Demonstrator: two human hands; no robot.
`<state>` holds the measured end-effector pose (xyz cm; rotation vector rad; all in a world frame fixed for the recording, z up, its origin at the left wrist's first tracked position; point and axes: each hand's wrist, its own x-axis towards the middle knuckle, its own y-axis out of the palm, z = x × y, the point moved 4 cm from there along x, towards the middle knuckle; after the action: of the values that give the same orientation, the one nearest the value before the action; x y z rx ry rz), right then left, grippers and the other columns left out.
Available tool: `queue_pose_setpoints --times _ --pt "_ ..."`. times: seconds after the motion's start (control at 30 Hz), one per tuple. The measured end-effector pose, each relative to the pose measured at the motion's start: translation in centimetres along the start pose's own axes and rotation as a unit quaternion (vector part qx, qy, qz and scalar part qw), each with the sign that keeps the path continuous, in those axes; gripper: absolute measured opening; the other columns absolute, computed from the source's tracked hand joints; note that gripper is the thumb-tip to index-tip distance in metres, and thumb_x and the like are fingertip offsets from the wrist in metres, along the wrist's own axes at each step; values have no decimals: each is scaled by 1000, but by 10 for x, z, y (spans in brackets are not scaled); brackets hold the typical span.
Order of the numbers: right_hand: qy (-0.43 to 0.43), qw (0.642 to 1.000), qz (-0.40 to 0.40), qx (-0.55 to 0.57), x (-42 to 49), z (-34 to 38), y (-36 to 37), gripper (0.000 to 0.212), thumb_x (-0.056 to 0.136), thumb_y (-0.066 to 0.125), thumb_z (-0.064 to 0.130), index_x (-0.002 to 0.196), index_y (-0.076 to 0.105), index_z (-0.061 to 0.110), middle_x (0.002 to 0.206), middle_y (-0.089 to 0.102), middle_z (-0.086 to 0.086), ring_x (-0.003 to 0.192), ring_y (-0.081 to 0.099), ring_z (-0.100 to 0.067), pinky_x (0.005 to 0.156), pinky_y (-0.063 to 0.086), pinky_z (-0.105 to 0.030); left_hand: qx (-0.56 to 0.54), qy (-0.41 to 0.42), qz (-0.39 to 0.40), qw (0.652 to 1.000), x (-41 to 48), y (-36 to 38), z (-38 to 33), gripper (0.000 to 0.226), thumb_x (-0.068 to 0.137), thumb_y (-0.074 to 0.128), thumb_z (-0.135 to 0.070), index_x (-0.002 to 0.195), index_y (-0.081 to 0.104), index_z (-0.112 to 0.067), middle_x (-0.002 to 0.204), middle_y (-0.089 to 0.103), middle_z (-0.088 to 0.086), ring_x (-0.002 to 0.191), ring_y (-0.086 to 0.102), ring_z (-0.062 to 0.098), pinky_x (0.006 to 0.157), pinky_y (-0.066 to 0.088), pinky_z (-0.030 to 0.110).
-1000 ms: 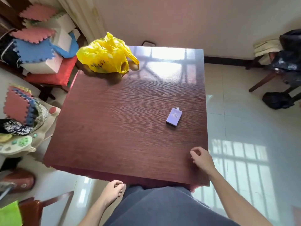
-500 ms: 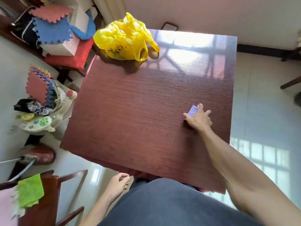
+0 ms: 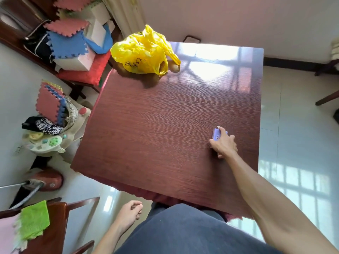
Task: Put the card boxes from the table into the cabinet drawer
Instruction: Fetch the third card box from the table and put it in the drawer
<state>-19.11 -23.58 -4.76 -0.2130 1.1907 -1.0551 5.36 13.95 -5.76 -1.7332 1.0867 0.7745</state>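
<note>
A small purple card box [image 3: 216, 133] lies on the dark red wooden table [image 3: 156, 134], near its right side. My right hand [image 3: 223, 144] rests over the box's near half, thumb on the left edge and fingers on top and the right side, gripping it. The box still touches the tabletop. My left hand [image 3: 129, 214] hangs below the table's front edge with loosely curled fingers and holds nothing. No cabinet or drawer is in view.
A crumpled yellow plastic bag [image 3: 143, 52] sits at the table's far left corner. Left of the table stand a baby walker [image 3: 49, 136] with foam mats and a chair stacked with foam tiles [image 3: 71, 37]. A wooden chair with a green cloth [image 3: 34, 220] is at my near left.
My right hand went from the table's front edge out to the purple box and closed around it. My head moved, shifting the view. The left hand stayed low.
</note>
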Motion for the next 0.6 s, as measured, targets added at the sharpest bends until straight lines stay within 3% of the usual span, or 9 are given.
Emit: queue_pose_setpoints --times 0.07,0.13,0.2,0.33,0.4,0.5,0.6 --pt "-10 999 0 54 -13 -15 2 76 81 60 35 147 29 55 126 41 -8 97 60 -33 69 64 -42 14 15 -5 1000 -2 -1 -2 15 97 54 -10 108 62 -5 83 62 10 61 51 14 52 40 17" --pt "-26 995 -9 93 -26 -35 5 75 82 61 34 147 29 54 129 43 -9 94 59 -26 88 57 -41 28 29 -3 999 -4 -2 -5 14 97 54 -8 107 62 -3 82 60 10 60 50 15 47 40 14" --pt "-39 990 -13 133 -41 -59 10 77 84 64 26 149 30 50 135 44 -13 92 54 -16 92 46 -36 44 43 7 998 -4 -4 -8 14 97 53 -4 106 61 1 81 58 12 59 48 15 41 38 9" --pt "-23 970 -13 241 -89 -117 23 77 87 65 11 146 38 52 140 44 -13 115 55 -26 98 52 -47 103 62 39 992 0 -6 -9 14 97 51 0 105 60 5 77 55 13 58 47 16 37 35 8" --pt "3 948 -22 316 -123 -145 33 72 87 61 6 133 46 60 137 49 -8 110 60 -27 87 57 -46 140 66 65 986 6 -4 -9 14 96 51 1 105 60 7 73 54 12 56 46 16 35 33 9" --pt "64 907 -39 414 -177 -186 57 68 87 56 0 117 53 61 129 55 -7 83 63 -21 64 53 -35 205 81 106 970 23 1 -9 13 95 53 2 103 61 8 70 56 11 54 47 16 38 36 12" --pt "112 874 -69 468 -236 -221 86 61 87 63 7 118 52 58 126 56 -9 89 64 -23 57 54 -24 292 107 154 938 40 11 -8 16 96 53 1 106 61 10 71 57 11 53 48 16 44 40 17"
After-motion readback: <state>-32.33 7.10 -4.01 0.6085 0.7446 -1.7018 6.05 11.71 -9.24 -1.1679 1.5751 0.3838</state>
